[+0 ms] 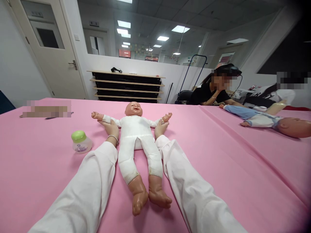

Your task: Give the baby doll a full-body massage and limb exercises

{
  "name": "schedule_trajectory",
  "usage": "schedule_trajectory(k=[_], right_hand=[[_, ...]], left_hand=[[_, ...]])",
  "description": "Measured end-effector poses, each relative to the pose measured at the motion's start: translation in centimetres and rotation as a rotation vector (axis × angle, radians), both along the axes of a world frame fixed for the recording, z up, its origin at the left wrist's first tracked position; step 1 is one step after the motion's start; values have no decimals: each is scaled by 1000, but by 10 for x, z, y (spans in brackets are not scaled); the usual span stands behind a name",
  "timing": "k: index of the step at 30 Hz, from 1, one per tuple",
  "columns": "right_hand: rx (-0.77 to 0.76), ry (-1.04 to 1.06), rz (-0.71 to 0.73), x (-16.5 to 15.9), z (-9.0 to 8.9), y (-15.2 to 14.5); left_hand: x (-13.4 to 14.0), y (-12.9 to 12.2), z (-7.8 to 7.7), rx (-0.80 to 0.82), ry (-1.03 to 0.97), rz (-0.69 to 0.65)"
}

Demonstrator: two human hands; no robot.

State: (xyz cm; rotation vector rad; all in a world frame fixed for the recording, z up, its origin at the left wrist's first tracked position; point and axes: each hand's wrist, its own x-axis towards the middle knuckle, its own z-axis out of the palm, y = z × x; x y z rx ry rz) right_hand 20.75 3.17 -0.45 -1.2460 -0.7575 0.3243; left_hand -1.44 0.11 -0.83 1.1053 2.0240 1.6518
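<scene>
On its back on the pink tablecloth lies a baby doll (136, 127) with a white cloth body, its head away from me and its bare feet toward me. Both its arms are spread out to the sides. My left hand (111, 128), a beaded bracelet at the wrist, is closed around the doll's arm on the left, thumb on top. Around the arm on the right, my right hand (160, 128) is closed in the same way. Some of my fingers are hidden beneath the doll's arms. Left of my left forearm stands a small jar (82, 144) with a green lid.
A pink cloth (206, 155) covers the table. At the right lies another doll (257, 118) in blue and white, near two seated people. A flat brown item (46, 111), partly blurred, lies at the far left. Behind the table stands a low shelf (127, 85).
</scene>
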Motion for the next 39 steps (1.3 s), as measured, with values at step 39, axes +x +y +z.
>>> schedule_trajectory(k=[39], right_hand=[[42,-571,301,-7,1,-8]], left_hand=[[2,-6,8,133,450,-178]])
